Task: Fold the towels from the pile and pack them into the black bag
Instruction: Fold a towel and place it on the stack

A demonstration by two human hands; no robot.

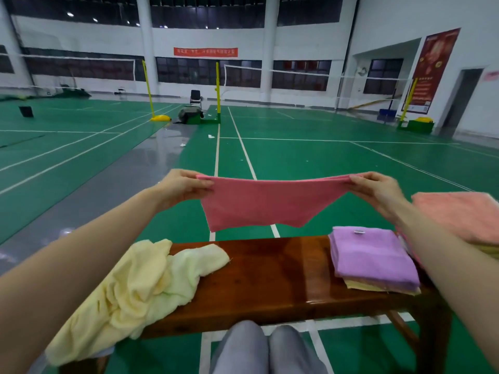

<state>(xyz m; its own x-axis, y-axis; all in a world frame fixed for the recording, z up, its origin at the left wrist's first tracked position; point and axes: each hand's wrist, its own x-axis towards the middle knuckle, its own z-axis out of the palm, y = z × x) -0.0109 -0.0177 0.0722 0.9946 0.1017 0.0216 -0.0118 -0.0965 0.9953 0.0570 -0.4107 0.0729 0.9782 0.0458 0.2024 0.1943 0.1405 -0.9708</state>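
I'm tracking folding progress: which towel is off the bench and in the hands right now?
The pink towel, stretched in the air between the left hand and right hand. The yellow towels lie crumpled on the bench; the purple towel lies folded on a stack.

Pink towel [266, 203], pale yellow pile [140, 287], lilac folded stack [372, 255] (yellow underneath), brown bench [270, 279], green floor [324, 163].

Crumpled towels [135, 287] left on bench [270, 279], stack [372, 255] right
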